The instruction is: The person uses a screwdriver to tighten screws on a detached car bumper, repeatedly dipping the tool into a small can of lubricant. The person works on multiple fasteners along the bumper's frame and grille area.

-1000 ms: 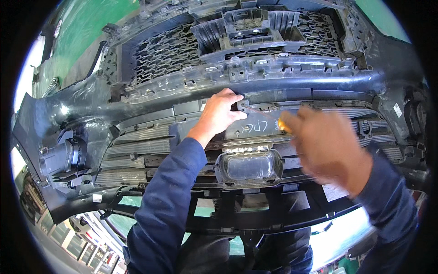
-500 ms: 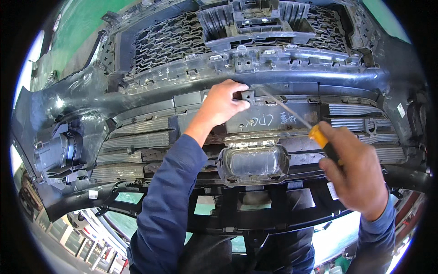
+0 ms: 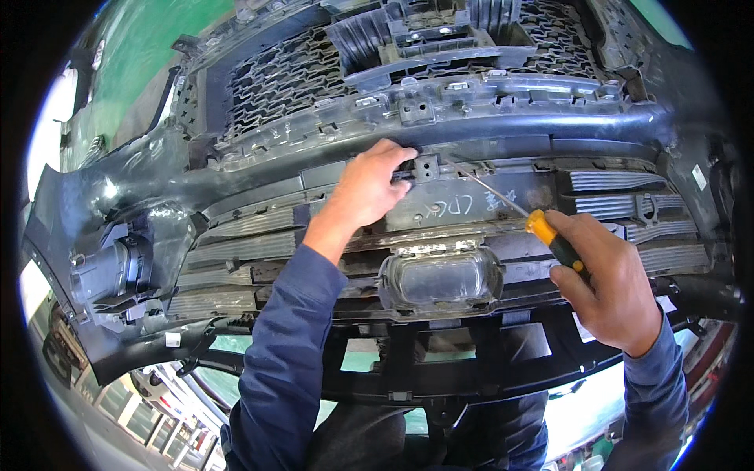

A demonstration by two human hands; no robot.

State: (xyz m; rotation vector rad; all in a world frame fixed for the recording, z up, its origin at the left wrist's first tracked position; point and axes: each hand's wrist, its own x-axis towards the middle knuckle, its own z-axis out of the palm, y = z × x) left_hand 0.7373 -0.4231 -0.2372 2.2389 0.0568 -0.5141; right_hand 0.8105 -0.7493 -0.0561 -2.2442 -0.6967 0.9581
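My right grip point(image 3: 606, 289) wraps the screwdriver point(image 3: 542, 226), right of centre, which slants up-left toward the bracket point(image 3: 429, 171), upper centre; my half-curled left grip point(image 3: 369, 184) sits nearer, whether holding anything I cannot tell.

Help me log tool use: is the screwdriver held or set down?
Held. The right hand grips the screwdriver by its yellow-and-dark handle; whether its tip touches anything, I cannot tell.

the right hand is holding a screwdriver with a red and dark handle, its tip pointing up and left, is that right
Not quite: the head view shows the right hand holding a screwdriver with a yellow and dark handle, not red. Its tip does point up and left.
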